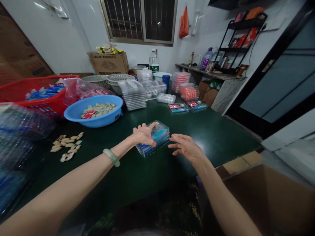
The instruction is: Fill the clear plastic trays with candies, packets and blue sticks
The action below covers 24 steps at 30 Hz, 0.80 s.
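Note:
A clear plastic box (pixel 161 132) with blue things inside stands on the dark green table (pixel 197 144) in front of me. My left hand (pixel 144 135) lies across its top, fingers and thumb spread, a pale green bangle on the wrist. Just right of the box is my right hand (pixel 184 147), its fingers apart and pointing at the box's side, with nothing in them. The box's contents are partly hidden under my left hand, so I cannot tell their kind.
Left are a blue basin (pixel 98 122) of small pale pieces, loose beige pieces (pixel 66 142) and a red basket (pixel 49 104). Behind stand stacked clear trays (pixel 135 98). Two filled clear boxes, one nearer (pixel 178 108), lie back right. The table's edge runs along the right.

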Available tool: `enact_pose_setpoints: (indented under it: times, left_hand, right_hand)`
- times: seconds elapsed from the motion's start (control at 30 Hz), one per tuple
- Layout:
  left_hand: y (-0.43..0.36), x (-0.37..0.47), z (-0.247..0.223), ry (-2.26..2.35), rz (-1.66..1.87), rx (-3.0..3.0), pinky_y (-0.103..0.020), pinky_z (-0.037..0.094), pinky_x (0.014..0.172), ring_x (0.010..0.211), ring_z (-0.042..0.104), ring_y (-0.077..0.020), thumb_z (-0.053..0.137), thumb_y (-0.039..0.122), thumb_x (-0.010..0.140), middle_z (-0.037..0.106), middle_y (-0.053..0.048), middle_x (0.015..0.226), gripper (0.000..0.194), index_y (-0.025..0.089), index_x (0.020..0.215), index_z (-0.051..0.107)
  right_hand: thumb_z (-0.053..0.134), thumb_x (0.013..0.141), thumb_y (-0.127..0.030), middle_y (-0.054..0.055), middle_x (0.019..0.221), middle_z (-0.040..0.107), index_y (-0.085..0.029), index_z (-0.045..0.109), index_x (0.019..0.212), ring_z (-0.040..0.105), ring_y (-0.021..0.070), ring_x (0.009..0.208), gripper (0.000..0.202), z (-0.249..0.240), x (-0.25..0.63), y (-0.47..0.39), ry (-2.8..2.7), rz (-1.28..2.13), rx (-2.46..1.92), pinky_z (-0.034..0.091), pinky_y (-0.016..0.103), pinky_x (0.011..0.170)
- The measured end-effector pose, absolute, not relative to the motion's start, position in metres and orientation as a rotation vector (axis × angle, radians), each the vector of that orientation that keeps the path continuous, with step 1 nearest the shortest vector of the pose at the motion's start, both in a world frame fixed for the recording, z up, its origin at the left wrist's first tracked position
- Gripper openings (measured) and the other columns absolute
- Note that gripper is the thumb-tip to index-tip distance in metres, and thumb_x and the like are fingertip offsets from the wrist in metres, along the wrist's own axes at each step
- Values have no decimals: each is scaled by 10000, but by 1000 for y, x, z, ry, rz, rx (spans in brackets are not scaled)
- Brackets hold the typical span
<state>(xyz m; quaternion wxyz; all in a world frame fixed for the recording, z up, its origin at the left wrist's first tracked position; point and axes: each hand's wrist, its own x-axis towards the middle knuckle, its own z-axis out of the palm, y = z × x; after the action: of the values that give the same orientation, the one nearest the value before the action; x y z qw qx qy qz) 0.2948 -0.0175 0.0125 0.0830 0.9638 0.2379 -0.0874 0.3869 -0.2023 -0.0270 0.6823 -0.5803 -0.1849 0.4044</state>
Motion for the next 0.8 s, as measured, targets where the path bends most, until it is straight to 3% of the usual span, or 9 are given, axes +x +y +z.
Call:
enact_pose_setpoints:
  times: [0.1,0.23,0.33,0.47,0.63,0.8]
  left_hand:
    - [-23,295,7,712,-254,2906,-505,343,758,998,434,-419,663,565,408,408,-177,1165,1076,315,1354,214]
    - [-32,293,1,666,-175,2979,-563,291,809,1108,330,-452,636,641,384,287,-216,1297,1140,262,1366,198]
    - [-38,294,1,674,-141,3054,-571,267,836,1133,311,-439,664,549,391,249,-234,1331,1136,199,1366,197]
    - [-36,289,6,695,-197,3052,-539,315,821,1103,379,-402,660,420,424,307,-222,1321,1069,188,1366,210]
    - [-10,247,4,727,-259,3010,-532,293,885,1206,304,-394,626,306,446,239,-191,1395,1056,220,1385,152]
    - [35,181,-18,854,-105,2999,-590,248,912,1246,249,-421,614,367,476,241,-150,1414,1031,286,1386,135]
  right_hand:
    - [516,802,-357,113,1041,594,-155,552,1011,628,201,801,293,-35,409,-203,-599,731,-1543,500,263,515]
    - [434,821,-307,103,963,615,-129,554,1012,615,200,831,287,-54,455,-177,-632,475,-1793,500,289,593]
    - [434,808,-244,135,1067,571,-108,553,1059,548,231,985,310,-62,495,-150,-661,204,-2004,467,344,756]
    - [464,802,-203,170,1303,384,-114,508,1160,385,289,1167,372,-62,538,-124,-742,-83,-2237,331,430,925]
    - [444,837,-226,148,1372,295,-150,443,1232,243,307,1242,403,-61,567,-102,-908,-243,-2425,280,473,928]
    - [450,842,-234,124,1300,400,-189,470,1208,266,307,1217,370,-62,574,-93,-1080,-294,-2519,289,454,901]
